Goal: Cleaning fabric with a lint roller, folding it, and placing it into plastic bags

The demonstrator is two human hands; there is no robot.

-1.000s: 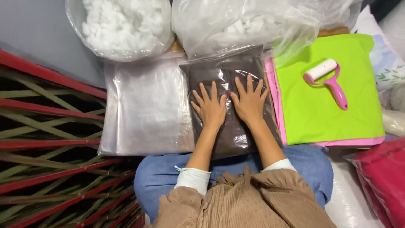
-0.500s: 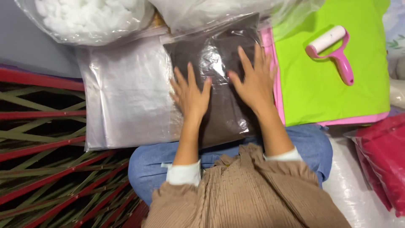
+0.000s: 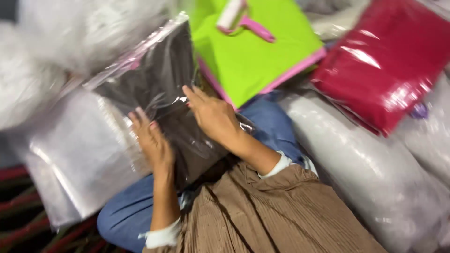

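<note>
Your left hand flat on left edge of bagged brown cloth, fingers spread, gripping nothing. Right hand pressing flat at its centre. Bag lies on lap, tilted toward 11 o'clock. Green mat at 1 o'clock. Press evenly; keep plastic smooth.

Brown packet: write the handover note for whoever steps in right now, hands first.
Left hand: flat on the brown packet, at its left edge.
Right hand: fingers spread on the packet's middle.
Packet: sealed in clear plastic, tilted, lying over the lap and the stack of clear bags.
Nearby: green mat with a pink lint roller on it; red packet to the right.
Done: cloth is in its bag.
Left: cannot tell; the view is blurred.
</note>
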